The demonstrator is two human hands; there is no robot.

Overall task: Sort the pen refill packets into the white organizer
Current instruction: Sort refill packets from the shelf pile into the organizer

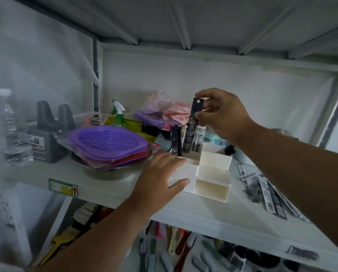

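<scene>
So the white organizer [209,169] is being steadied on the shelf [109,191] by the left hand [160,177], fingers spread flat against its side, probably so the light plastic box isn't nudged. A dark, glossy refill packet [193,118] is pinched near its hang-hole by the right hand [223,114] and held upright over the tall back compartment, where other packets are already stood. More flat packets [268,193] are left loose to the right.
</scene>
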